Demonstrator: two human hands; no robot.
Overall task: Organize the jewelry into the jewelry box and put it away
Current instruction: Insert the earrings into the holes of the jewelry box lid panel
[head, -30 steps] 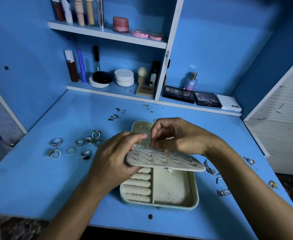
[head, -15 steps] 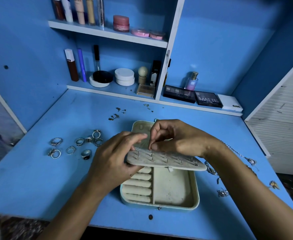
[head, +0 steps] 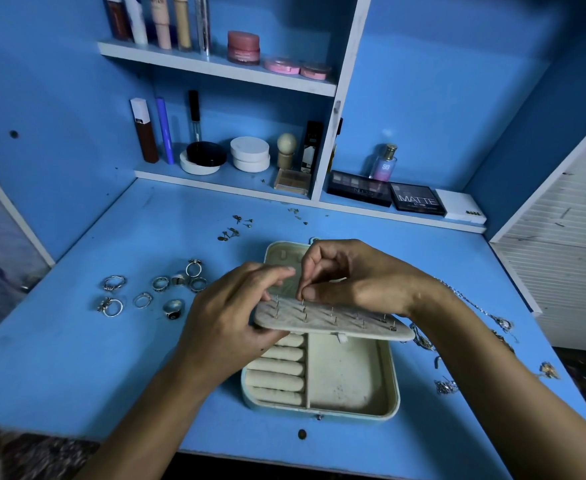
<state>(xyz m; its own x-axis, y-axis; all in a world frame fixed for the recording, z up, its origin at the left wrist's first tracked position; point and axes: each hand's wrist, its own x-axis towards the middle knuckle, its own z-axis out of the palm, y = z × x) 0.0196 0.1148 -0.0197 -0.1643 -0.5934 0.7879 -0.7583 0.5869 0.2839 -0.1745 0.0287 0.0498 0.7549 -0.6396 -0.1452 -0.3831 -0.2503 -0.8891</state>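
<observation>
A pale jewelry box (head: 350, 386) lies open on a blue desk (head: 77, 358), ring rolls at its left, a bare compartment at its right. Above it, the left hand (head: 229, 327) grips the left end of the earring panel (head: 333, 322), whose long axis runs left to right, its far edge tipped up. The right hand (head: 350, 275) pinches an earring post (head: 304, 301) between thumb and forefinger, directly over the panel's near-left rows, so the coming push looks to be straight down. Rings (head: 153, 292) lie well apart to the left, unsorted; chains (head: 464, 344) trail to the right, and small studs (head: 236, 226) sit beyond the box. Farther back, white shelves (head: 215, 67) against the blue wall carry cosmetics and palettes (head: 385, 192).
</observation>
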